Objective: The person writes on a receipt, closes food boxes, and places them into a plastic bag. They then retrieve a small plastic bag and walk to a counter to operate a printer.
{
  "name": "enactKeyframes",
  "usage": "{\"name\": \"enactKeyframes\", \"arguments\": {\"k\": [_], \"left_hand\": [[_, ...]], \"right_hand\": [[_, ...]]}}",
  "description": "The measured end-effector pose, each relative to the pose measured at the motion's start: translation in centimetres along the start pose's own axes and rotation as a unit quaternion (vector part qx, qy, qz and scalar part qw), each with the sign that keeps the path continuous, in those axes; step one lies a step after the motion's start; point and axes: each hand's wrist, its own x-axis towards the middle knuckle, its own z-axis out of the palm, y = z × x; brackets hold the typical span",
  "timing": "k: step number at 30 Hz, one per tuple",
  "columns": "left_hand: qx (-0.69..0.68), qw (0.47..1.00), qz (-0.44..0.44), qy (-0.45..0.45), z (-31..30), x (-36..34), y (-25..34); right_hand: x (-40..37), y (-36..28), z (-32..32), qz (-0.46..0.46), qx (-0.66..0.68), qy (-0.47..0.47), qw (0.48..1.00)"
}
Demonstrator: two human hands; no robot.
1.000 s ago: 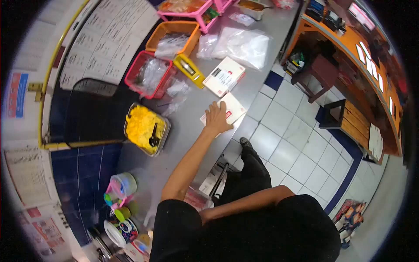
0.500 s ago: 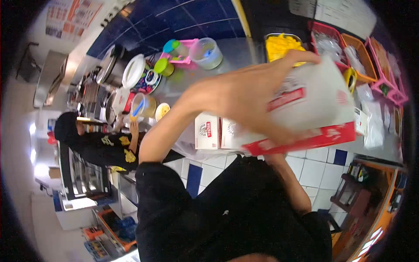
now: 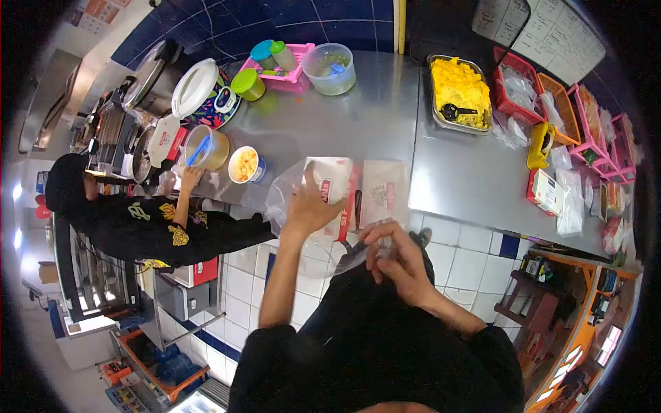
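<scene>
Two white takeaway boxes with red print, the left box and the right box, sit side by side at the counter's front edge. A clear plastic bag spreads around the left box and hangs below the edge. My left hand lies with fingers spread over the left box and the bag film. Close below the right box, my right hand has its fingers curled at the loose film of the bag; the exact grip is partly hidden.
A cup of yellowish food stands left of the bag, near a tub with a blue utensil that a co-worker reaches toward. A tray of yellow food, baskets and a yellow tape dispenser are to the right.
The white-and-red box that both hands held up close to the camera is no longer raised. My hands have come down and left to the boxes and bag at the counter edge.
</scene>
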Motion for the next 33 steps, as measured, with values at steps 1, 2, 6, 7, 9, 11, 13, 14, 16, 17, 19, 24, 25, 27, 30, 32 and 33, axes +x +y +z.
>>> {"name": "enactKeyframes", "arguments": {"k": [1, 2, 6, 7, 9, 11, 13, 14, 16, 17, 19, 24, 25, 27, 30, 32, 33], "left_hand": [[-0.002, 1.000, 0.005, -0.001, 0.6, 0.2, 0.1], [-0.015, 0.999, -0.012, 0.026, 1.5, 0.4, -0.2], [0.011, 0.994, -0.004, 0.108, 4.4, 1.4, -0.7], [0.013, 0.994, -0.004, 0.106, 4.4, 1.4, -0.3], [0.040, 0.997, -0.025, 0.067, 3.4, 1.1, 0.8], [0.115, 0.992, 0.029, 0.045, 3.5, 1.1, -0.4], [0.122, 0.968, 0.188, 0.113, 0.7, -0.6, 0.5], [0.081, 0.979, 0.181, 0.036, -2.2, -1.7, 2.7], [0.010, 0.979, 0.175, -0.106, -7.7, -3.9, 10.4], [-0.034, 0.970, 0.201, -0.132, -8.6, -4.5, 13.3], [0.020, 0.940, 0.322, -0.110, -7.2, -4.0, 20.2], [0.125, 0.707, 0.674, -0.173, 7.7, 1.3, 38.7], [0.142, 0.675, 0.691, -0.217, 12.3, 2.6, 41.9], [0.168, 0.623, 0.731, -0.224, 22.9, 5.0, 47.7], [0.248, 0.640, 0.703, -0.186, 37.0, 5.9, 54.9], [0.282, 0.633, 0.695, -0.190, 42.5, 6.1, 56.9], [0.310, 0.638, 0.693, -0.130, 44.5, 6.2, 57.0]], "right_hand": [[0.1, -0.1, 0.0, -0.002, -0.004, 0.004, 1.000], [0.3, -0.3, -0.2, -0.032, 0.032, 0.027, 0.999], [1.1, -0.5, -0.2, -0.085, 0.082, 0.074, 0.990], [1.1, -0.6, -0.2, -0.090, 0.083, 0.061, 0.991], [1.1, -0.3, -0.4, -0.103, 0.080, 0.075, 0.989], [0.6, -0.1, -1.0, -0.063, 0.040, 0.014, 0.997], [0.2, -0.7, -2.3, -0.031, 0.014, 0.037, 0.999], [-0.3, -0.4, -3.6, -0.005, 0.036, 0.028, 0.999], [-0.6, 3.1, -6.8, -0.004, 0.069, 0.068, 0.995], [-0.7, 4.9, -8.3, 0.013, 0.104, 0.056, 0.993], [-1.4, 7.0, -10.4, 0.020, 0.117, 0.030, 0.992], [-0.7, 11.4, -13.4, -0.058, 0.083, -0.061, 0.993], [-0.4, 11.3, -14.0, -0.042, 0.095, -0.104, 0.989], [0.8, 11.2, -14.8, -0.036, 0.126, -0.137, 0.982], [2.3, 11.7, -15.2, -0.065, 0.038, -0.195, 0.978], [2.1, 7.8, -17.7, -0.093, -0.078, -0.235, 0.964], [2.5, 8.7, -17.7, -0.132, -0.065, -0.184, 0.972]]}}
